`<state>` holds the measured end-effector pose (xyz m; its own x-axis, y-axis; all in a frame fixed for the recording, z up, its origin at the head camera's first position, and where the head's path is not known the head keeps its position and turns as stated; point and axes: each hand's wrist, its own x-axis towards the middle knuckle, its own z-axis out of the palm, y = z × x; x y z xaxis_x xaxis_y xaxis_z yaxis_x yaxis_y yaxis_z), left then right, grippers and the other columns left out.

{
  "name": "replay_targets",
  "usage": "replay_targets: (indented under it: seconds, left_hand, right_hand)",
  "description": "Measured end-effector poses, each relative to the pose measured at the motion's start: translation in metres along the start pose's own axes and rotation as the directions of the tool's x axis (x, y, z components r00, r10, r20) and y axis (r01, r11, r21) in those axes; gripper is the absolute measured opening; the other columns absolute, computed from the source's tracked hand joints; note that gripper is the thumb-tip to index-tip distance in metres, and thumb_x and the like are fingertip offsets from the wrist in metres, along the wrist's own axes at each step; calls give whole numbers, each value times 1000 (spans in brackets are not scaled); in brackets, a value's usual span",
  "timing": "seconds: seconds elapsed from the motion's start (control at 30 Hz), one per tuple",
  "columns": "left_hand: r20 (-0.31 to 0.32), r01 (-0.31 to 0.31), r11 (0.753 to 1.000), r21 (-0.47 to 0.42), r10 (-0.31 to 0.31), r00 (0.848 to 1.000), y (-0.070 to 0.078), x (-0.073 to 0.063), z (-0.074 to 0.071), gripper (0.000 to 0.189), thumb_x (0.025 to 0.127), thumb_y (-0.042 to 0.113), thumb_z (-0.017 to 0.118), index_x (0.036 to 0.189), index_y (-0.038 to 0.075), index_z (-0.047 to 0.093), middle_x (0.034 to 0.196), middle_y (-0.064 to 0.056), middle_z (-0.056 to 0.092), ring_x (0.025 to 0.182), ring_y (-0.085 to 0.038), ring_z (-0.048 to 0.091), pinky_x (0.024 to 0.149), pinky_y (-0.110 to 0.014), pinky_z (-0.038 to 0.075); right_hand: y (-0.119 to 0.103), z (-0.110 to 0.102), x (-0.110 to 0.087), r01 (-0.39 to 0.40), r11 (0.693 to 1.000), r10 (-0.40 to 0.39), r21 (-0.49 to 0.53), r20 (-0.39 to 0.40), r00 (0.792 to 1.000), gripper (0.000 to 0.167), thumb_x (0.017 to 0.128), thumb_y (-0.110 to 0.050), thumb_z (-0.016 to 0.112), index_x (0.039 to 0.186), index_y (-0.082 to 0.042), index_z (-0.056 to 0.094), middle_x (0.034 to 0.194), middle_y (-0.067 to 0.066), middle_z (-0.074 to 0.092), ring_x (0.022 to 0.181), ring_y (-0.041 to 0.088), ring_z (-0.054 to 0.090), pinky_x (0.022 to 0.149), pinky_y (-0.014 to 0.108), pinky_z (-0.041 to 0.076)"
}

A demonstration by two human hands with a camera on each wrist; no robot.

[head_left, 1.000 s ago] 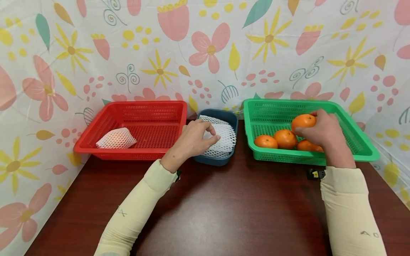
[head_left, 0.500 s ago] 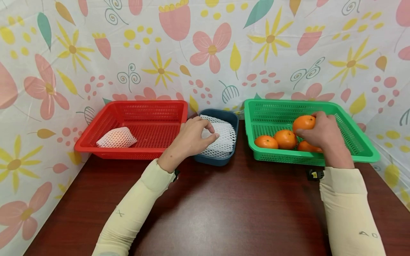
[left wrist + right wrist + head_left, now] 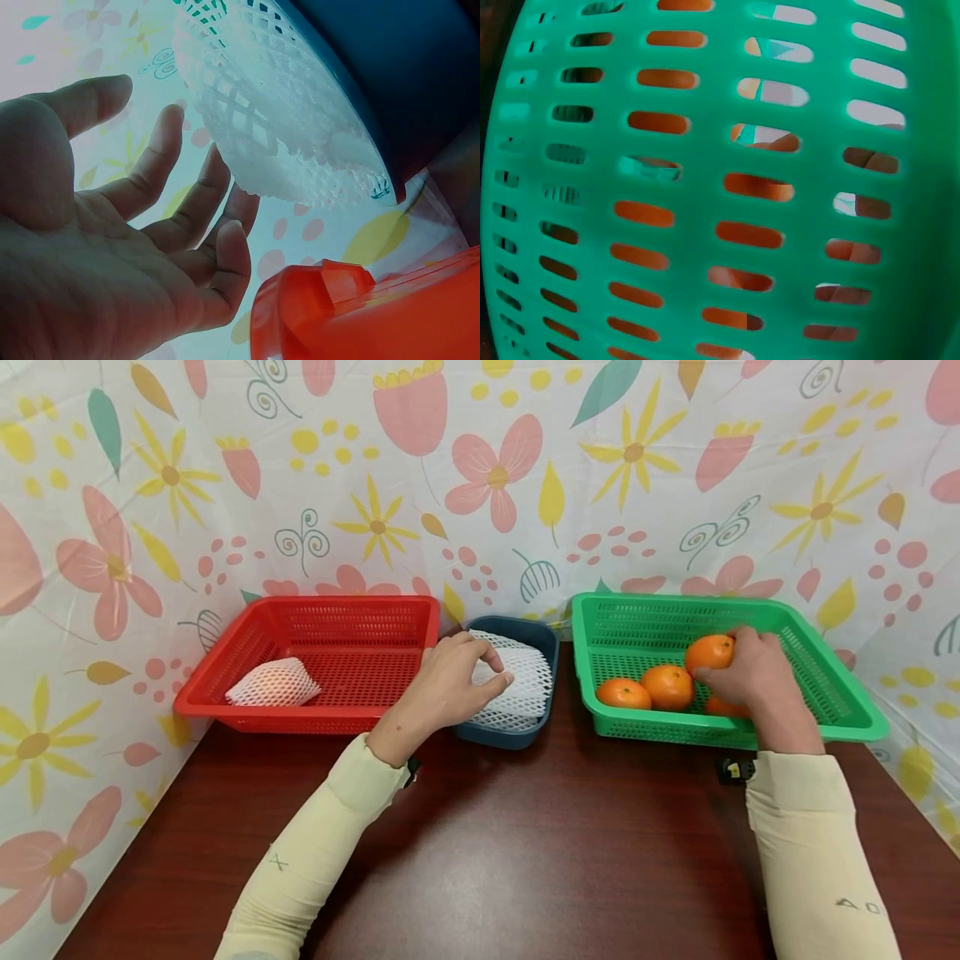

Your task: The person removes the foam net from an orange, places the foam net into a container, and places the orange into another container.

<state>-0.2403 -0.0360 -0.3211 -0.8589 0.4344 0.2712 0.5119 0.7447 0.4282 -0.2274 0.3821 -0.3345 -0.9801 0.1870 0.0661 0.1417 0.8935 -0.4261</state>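
My right hand point(image 3: 763, 675) grips an orange point(image 3: 707, 653) inside the green basket point(image 3: 851, 714), with the thumb on its near side. Below that fruit lie several more oranges point(image 3: 667, 687) along the basket's front wall. Only the slotted green wall point(image 3: 697, 195) fills most of the right wrist view, orange skin and bits of the hand showing through it. My left hand point(image 3: 450, 681) hovers by the dark blue bin point(image 3: 498, 739), fingers loosely bent and holding nothing. White foam fruit nets point(image 3: 255, 112) fill the bin, just beyond the left fingertips in the left wrist view.
At the left stands a red basket point(image 3: 352, 720) with one fruit in a white foam net point(image 3: 273, 683). All three containers sit on the dark brown table point(image 3: 540, 852), backed by a flower-print cloth point(image 3: 495, 552).
My right hand has sunk slightly lower into the green basket with the orange in its grip. The left hand stays nearly in place by the blue bin.
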Motion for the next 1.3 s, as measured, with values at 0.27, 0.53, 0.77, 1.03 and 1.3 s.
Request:
replay_targets:
  seconds: [0.27, 0.53, 0.77, 1.03, 1.3]
  left_hand:
    - [0, -5, 1000, -2, 5, 1000, 0, 0, 0, 22, 95, 41, 75, 104, 21, 75, 120, -2, 67, 119, -18, 57, 100, -47, 45]
    - [3, -19, 1000, -5, 19, 1000, 0, 0, 0, 21, 96, 41, 74, 101, 21, 75, 118, -1, 67, 118, -18, 57, 99, -48, 45]
    - [8, -18, 1000, 3, 18, 1000, -1, 0, 2, 20, 97, 41, 73, 101, 21, 75, 117, -1, 67, 117, -18, 57, 98, -47, 45]
    - [12, -23, 1000, 11, 23, 1000, 0, 0, 2, 20, 97, 41, 73, 101, 21, 75, 116, -1, 67, 116, -18, 57, 96, -47, 45]
    - [10, -28, 1000, 5, 28, 1000, 0, -1, 1, 19, 97, 40, 73, 100, 21, 74, 116, -1, 67, 116, -19, 57, 95, -48, 45]
  right_hand:
    - [3, 1, 0, -33, 999, 33, -22, 2, 999, 83, 96, -34, 66, 148, 20, 30, 134, 48, 33, 111, 56, 39, 88, 69, 43]
    - [5, 0, 0, -43, 998, 44, -49, 18, 999, 80, 95, -35, 65, 143, 21, 33, 130, 48, 36, 111, 56, 39, 87, 68, 43]
    - [7, 1, 0, -24, 998, 25, -62, 23, 999, 73, 94, -33, 65, 137, 21, 40, 122, 45, 41, 106, 54, 42, 84, 65, 44]
    - [5, 1, 1, -6, 998, 10, -65, 66, 998, 75, 95, -39, 69, 136, 20, 44, 119, 43, 54, 101, 52, 53, 85, 63, 47]
    - [2, 3, 3, -27, 996, 33, -81, 73, 997, 76, 97, -38, 69, 138, 19, 41, 122, 44, 50, 105, 55, 50, 91, 66, 45]
